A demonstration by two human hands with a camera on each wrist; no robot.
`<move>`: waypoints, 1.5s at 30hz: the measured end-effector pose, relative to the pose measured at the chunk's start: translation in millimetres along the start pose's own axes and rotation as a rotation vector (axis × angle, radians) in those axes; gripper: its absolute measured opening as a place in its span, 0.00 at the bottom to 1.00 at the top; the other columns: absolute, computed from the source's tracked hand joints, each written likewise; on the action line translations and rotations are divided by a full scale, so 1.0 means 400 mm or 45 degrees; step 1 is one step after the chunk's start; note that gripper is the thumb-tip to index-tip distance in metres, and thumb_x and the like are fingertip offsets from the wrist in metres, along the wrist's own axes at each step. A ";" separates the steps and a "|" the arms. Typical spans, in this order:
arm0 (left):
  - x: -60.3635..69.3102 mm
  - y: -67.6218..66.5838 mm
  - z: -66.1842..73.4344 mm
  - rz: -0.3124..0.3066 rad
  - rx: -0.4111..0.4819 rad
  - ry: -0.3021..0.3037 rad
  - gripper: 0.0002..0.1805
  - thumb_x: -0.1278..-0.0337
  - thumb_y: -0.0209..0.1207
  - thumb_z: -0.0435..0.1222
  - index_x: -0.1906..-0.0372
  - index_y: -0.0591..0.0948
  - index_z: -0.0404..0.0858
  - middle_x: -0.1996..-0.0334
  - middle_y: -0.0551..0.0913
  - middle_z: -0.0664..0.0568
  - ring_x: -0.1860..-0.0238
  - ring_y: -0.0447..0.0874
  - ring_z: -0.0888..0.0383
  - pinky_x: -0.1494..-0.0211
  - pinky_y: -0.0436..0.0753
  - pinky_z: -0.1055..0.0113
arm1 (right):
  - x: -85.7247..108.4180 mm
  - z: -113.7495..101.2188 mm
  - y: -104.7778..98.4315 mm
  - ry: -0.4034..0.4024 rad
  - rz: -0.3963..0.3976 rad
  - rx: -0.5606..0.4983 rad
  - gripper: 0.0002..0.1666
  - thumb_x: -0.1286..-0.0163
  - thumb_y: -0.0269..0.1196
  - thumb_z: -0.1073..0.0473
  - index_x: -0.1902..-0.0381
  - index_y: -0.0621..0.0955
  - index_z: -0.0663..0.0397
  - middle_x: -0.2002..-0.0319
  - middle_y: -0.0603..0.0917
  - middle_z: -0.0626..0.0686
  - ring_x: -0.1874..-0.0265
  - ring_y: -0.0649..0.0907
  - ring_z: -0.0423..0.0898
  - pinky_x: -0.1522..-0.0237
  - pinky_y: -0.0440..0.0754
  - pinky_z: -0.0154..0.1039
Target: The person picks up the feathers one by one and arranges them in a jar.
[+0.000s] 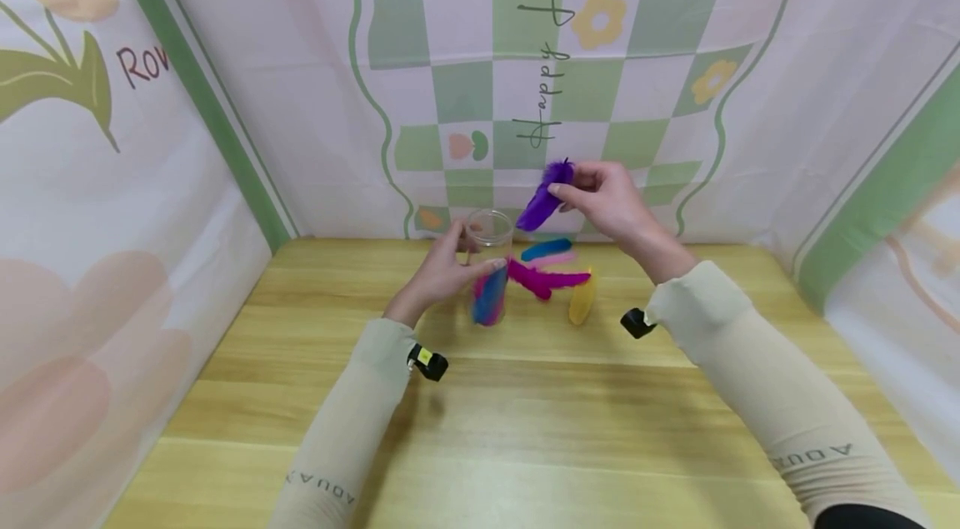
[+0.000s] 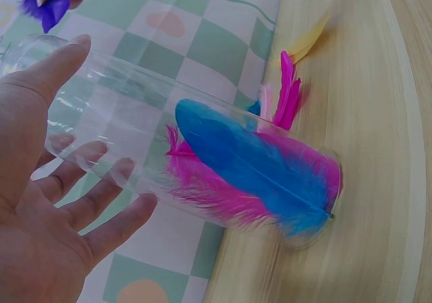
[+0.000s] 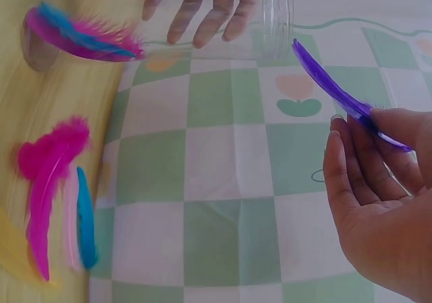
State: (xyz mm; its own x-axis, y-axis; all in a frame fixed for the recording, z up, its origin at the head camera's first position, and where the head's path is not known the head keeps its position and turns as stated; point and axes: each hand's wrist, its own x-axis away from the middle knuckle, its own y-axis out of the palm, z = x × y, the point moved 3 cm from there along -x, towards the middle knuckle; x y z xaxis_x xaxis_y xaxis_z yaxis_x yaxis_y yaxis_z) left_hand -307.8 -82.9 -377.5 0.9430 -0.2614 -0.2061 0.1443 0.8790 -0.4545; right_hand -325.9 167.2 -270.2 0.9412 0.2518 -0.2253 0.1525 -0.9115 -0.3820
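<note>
A tall clear jar (image 1: 491, 233) stands upright on the table, with blue and magenta feathers (image 2: 256, 168) in its lower part. My left hand (image 1: 442, 271) holds the jar, thumb on one side and fingers round the other. Pinched by its quill end between my right thumb and fingers is a purple feather (image 1: 546, 197); its tip points down toward the jar's mouth, just outside the rim. My right hand (image 1: 611, 200) is in the air to the right of the jar, above the table.
Right of the jar lie magenta feathers (image 1: 540, 279), a blue feather (image 1: 546, 249), a pale pink feather (image 3: 70, 215) and a yellow feather (image 1: 581, 301). The wooden table (image 1: 480, 437) meets a checked cloth (image 1: 525, 87) at its back edge.
</note>
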 end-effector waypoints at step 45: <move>0.003 0.001 0.003 0.004 -0.006 -0.015 0.34 0.41 0.71 0.53 0.38 0.69 0.45 0.40 0.76 0.50 0.38 0.77 0.51 0.42 0.84 0.54 | -0.035 -0.028 0.111 -0.099 -0.053 0.000 0.10 0.27 0.66 0.60 0.54 0.85 0.63 0.61 0.88 0.57 0.66 0.83 0.47 0.64 0.83 0.35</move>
State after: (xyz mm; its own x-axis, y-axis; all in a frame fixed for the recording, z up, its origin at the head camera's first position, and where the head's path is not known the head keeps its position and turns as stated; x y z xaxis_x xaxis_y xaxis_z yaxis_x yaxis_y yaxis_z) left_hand -306.2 -82.4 -377.0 0.9469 -0.2539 -0.1973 0.1400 0.8780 -0.4577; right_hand -329.0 119.6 -274.0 0.9077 0.3138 -0.2785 0.1907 -0.8999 -0.3923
